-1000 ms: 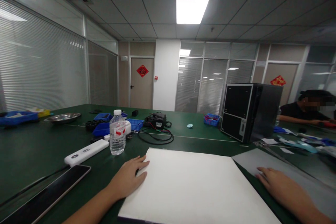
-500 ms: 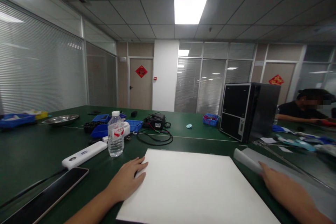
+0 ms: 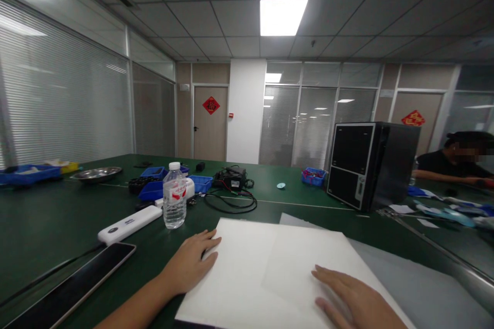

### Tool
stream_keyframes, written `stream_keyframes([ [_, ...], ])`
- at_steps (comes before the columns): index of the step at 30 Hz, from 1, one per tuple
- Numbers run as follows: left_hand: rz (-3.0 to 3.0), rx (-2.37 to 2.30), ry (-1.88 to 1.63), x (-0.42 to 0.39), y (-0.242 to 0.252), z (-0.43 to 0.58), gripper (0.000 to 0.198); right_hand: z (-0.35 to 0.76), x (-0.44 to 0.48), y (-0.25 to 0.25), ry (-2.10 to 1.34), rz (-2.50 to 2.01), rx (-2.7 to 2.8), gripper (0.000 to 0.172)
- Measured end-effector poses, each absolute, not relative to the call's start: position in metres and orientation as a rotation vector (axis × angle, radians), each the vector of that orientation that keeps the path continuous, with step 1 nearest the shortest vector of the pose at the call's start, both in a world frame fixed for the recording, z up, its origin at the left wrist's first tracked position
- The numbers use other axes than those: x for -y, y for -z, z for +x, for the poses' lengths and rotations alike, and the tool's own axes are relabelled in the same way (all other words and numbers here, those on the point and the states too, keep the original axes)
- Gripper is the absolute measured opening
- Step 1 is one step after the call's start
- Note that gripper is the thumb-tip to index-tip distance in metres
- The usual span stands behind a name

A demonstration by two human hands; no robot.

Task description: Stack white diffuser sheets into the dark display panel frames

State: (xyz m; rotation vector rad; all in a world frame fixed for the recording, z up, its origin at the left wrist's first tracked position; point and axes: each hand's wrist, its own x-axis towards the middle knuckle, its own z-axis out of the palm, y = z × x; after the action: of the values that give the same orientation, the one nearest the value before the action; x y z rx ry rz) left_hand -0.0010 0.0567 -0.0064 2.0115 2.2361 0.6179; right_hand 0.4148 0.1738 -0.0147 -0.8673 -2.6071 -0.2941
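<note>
A white rectangular sheet or board [image 3: 239, 267] lies in front of me. My left hand [image 3: 195, 259] rests flat at its left edge, fingers apart. A thin translucent sheet [image 3: 412, 272] spreads from the right side across the right part of the white one. Its left edge shows faintly on the white surface, and one corner sticks out past the far edge. My right hand [image 3: 353, 295] lies over the overlapping part, thumb and fingers apart, with nothing gripped.
Left of the white surface stand a water bottle [image 3: 175, 198], a white power strip [image 3: 130, 224] and a phone [image 3: 73, 288]. Farther off are blue bins [image 3: 200, 184], a black device with cables [image 3: 233, 179] and a computer case [image 3: 370, 164]. A person [image 3: 455, 159] sits at far right.
My right hand has moved left from beside the white surface to over it. The translucent sheet, curled at the right before, now lies spread across the white one. My left hand stays put.
</note>
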Motion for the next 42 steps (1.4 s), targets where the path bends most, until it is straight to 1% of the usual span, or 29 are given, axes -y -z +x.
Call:
stream_keyframes([
  [4, 2.017, -2.229, -0.619, -0.056, 0.007, -0.002, 0.052, 0.432, -0.198, 0.01, 0.347, -1.09, 2.46, 0.043],
  [7, 2.016, -2.23, -0.622, -0.057, 0.007, -0.003, 0.052, 0.442, -0.21, 0.008, 0.261, -1.179, 2.49, 0.042],
  [10, 2.011, -2.231, -0.621, -0.058, 0.008, -0.002, 0.052, 0.441, -0.205, 0.009, 0.176, -0.974, 2.61, 0.038],
  [13, 2.005, -2.231, -0.62, -0.059, 0.008, -0.001, 0.053, 0.438, -0.198, 0.01, 0.216, -0.77, 2.649, 0.038],
  [17, 2.003, -2.221, -0.635, -0.061, 0.009, 0.0, 0.053, 0.438, -0.196, 0.005, 0.272, -0.827, 2.567, 0.032],
  [21, 1.992, -2.226, -0.656, -0.06, 0.008, 0.002, 0.055, 0.437, -0.191, -0.001, 0.066, -0.724, 2.724, 0.031],
  [26, 1.988, -2.231, -0.646, -0.06, 0.008, 0.001, 0.055, 0.432, -0.176, -0.011, -0.155, -0.63, 2.788, 0.039],
  [29, 1.984, -2.233, -0.639, -0.061, 0.009, 0.0, 0.056, 0.43, -0.169, -0.019, -0.25, -0.554, 2.774, 0.039],
  [35, 1.976, -2.224, -0.639, -0.062, 0.008, -0.001, 0.053, 0.427, -0.163, -0.026, -0.23, -0.551, 2.771, 0.037],
  [37, 1.969, -2.229, -0.648, -0.062, 0.008, -0.002, 0.053, 0.425, -0.158, -0.029, -0.216, -0.546, 2.788, 0.042],
  [41, 1.951, -2.246, -0.662, -0.065, 0.009, -0.003, 0.053, 0.424, -0.159, -0.028, -0.158, -0.501, 2.839, 0.059],
  [42, 1.948, -2.249, -0.665, -0.066, 0.009, -0.003, 0.053, 0.426, -0.164, -0.025, -0.11, -0.545, 2.827, 0.06],
])
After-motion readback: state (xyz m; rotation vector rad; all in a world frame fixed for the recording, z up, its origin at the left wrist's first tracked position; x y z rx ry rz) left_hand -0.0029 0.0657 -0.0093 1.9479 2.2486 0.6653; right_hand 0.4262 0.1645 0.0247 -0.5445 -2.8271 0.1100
